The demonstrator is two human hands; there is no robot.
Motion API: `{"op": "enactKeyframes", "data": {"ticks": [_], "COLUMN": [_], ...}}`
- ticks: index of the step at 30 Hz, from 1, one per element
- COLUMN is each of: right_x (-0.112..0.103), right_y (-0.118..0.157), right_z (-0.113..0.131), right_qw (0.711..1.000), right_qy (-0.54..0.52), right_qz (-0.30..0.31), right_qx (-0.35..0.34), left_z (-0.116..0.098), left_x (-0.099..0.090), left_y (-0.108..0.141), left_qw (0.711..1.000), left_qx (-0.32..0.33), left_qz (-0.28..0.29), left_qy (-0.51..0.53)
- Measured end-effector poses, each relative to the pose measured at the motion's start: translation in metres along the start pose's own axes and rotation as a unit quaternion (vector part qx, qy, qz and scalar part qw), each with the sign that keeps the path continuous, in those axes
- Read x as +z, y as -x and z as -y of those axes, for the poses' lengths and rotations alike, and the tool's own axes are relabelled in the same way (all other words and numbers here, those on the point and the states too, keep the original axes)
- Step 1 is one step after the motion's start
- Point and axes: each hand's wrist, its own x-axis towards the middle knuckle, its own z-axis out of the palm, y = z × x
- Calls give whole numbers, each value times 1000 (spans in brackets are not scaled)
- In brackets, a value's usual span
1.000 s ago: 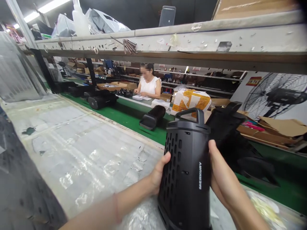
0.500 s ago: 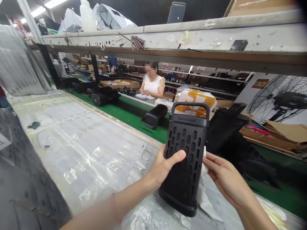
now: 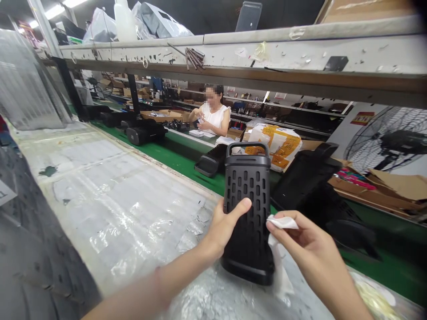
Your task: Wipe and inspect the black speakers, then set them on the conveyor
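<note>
A black slotted case [image 3: 247,186] with a loop handle at its top stands nearly upright over the plastic-covered bench [image 3: 133,213]. My left hand [image 3: 222,226] grips it from the left side, thumb across the slotted face. At its right edge, my right hand [image 3: 307,240] pinches a white cloth [image 3: 283,222] between thumb and fingers, and part of the cloth hangs down beside the case. Another black case [image 3: 211,160] lies on the green belt [image 3: 180,161] just behind.
More black cases [image 3: 143,132] lie along the belt at left, and others [image 3: 303,178] are piled at right. A taped white package [image 3: 275,144] sits behind. Overhead runs a shelf [image 3: 233,51]. A person in white [image 3: 215,116] works across the belt. A fan [image 3: 400,140] stands at right.
The held case has shifted left and turned slightly, its front facing me more. My right hand has drawn back a little from its edge, and more of the cloth shows. The person's hands have risen.
</note>
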Motion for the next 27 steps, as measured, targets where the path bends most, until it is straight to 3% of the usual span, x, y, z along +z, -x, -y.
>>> {"op": "enactKeyframes", "data": {"ticks": [3, 6, 11, 14, 17, 19, 22, 25, 26, 27], "right_x": [3, 4, 36, 58, 62, 51, 24, -5, -14, -24], "right_y": [6, 15, 33, 40, 42, 40, 32, 25, 24, 23], "right_z": [3, 9, 1, -7, -4, 0, -2, -23, -32, -42], "right_qw": [983, 955, 895, 858, 845, 858, 905, 921, 925, 940], "right_qy": [99, 181, 269, 341, 375, 375, 348, 316, 305, 291], "right_qz": [151, 221, 221, 216, 158, 120, 141, 215, 215, 167], "right_qx": [-16, -83, -277, -316, -347, -331, -197, -80, -66, -60], "left_z": [-2, -2, -2, -2, -1, -1, 0, 0, 0, 0], "left_x": [-2, -3, -2, -2, -4, -5, -6, -7, -8, -8], "left_y": [-6, -9, -6, -6, -7, -9, -9, -10, -11, -11], "left_qw": [1000, 999, 999, 999, 999, 999, 999, 999, 999, 999], "left_qx": [-6, -13, -19, -28, -32, -29, -24, -26, -30, -34], "left_qz": [-12, -16, -30, -23, -10, -8, -11, -12, -11, -9], "left_qy": [18, 29, 40, 37, 32, 29, 25, 30, 34, 37]}}
